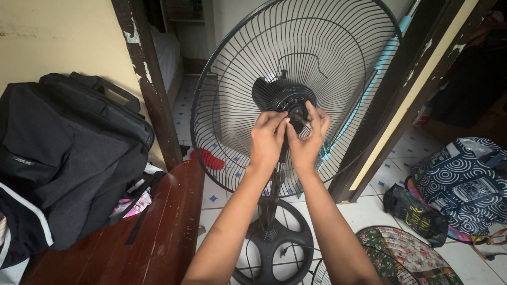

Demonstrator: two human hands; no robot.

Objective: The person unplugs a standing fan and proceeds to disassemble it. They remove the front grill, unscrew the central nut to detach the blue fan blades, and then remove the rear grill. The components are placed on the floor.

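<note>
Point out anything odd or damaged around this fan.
The fan has no blades or front guard; only its rear grille stands, both hands at the bare hub. Paint flakes off the door frame.

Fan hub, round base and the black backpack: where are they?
Fan hub [285, 95], head view: black motor housing behind the wire guard.
Round base [274, 245], head view: black ring on the tiled floor.
Backpack [68, 158], head view: dark front panel.

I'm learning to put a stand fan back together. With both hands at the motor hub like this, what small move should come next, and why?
Probably keep turning the small part on the motor shaft. Both the left hand and right hand pinch there, and the rear grille has no blade mounted.
</note>
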